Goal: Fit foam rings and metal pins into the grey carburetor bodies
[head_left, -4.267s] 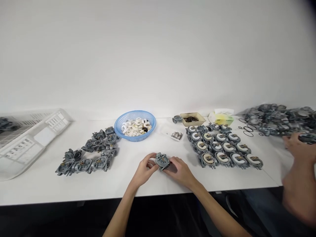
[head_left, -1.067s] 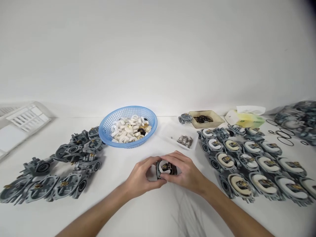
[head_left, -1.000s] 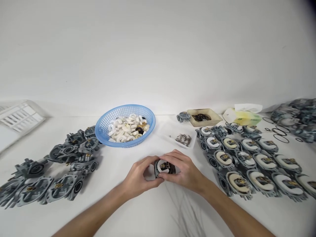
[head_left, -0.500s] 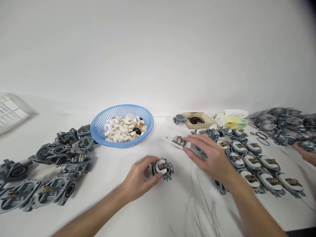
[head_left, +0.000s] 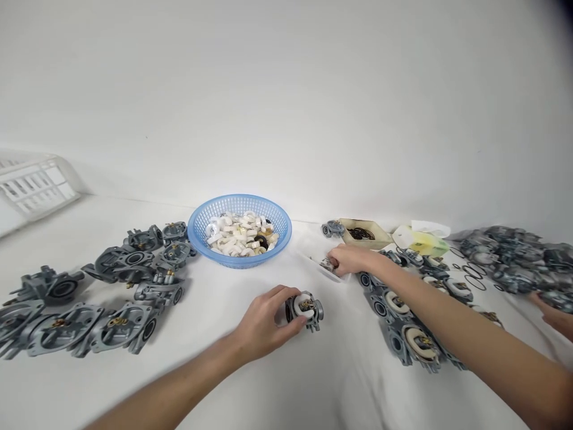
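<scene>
Half curled, my left hand grips the left side of a round metal part, fingers behind and thumb in front, parted only by the width of what they hold. I have that part near the middle of my view, apparently resting on the white table. My right hand reaches farther out, fingertips down in a small white tray; from my end I cannot tell whether they pinch anything.

Behind it all I see a pale wall. At the far left is a white slotted crate. A dark heap of metal lies at the far right, with another person's hand at its near edge. Left of my hands spreads a loose group of metal parts; on the right are rows of similar parts, partly hidden by my right forearm. Between the two groups sits a blue basket of white pieces. Farther right come a yellow tissue box and a tan tray holding dark rings. Smallest are the thin pins by my right fingertips.
</scene>
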Demonstrator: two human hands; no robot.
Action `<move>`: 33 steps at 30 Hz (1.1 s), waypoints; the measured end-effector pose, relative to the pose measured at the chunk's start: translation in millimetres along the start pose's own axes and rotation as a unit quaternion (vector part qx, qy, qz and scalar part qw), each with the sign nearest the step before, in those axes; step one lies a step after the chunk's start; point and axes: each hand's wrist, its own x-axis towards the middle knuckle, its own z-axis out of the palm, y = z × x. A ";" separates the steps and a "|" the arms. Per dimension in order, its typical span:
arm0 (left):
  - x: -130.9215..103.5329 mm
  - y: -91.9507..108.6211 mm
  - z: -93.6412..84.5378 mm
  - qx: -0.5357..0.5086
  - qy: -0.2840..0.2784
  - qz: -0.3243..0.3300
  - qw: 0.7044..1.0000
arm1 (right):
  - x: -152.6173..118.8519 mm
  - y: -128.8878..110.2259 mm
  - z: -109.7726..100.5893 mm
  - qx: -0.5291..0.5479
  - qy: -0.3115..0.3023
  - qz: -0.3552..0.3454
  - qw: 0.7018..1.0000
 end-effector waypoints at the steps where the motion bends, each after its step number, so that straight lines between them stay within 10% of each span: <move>1: 0.1 -0.3 -0.2 0.003 0.002 0.003 1.000 | 1.8 -4.1 3.0 -0.026 -0.044 -0.007 0.999; 6: -0.5 -3.8 0.3 0.011 0.000 0.013 1.000 | 3.8 -18.4 6.3 -0.132 -0.161 -0.019 0.978; 14: -0.9 -6.5 2.0 0.027 0.004 0.027 0.999 | 3.7 -20.9 9.9 -0.158 -0.185 -0.012 0.970; 33: 0.0 -4.0 2.7 0.000 0.009 0.016 1.000 | -60.9 -63.1 -40.1 0.086 0.004 -0.106 0.991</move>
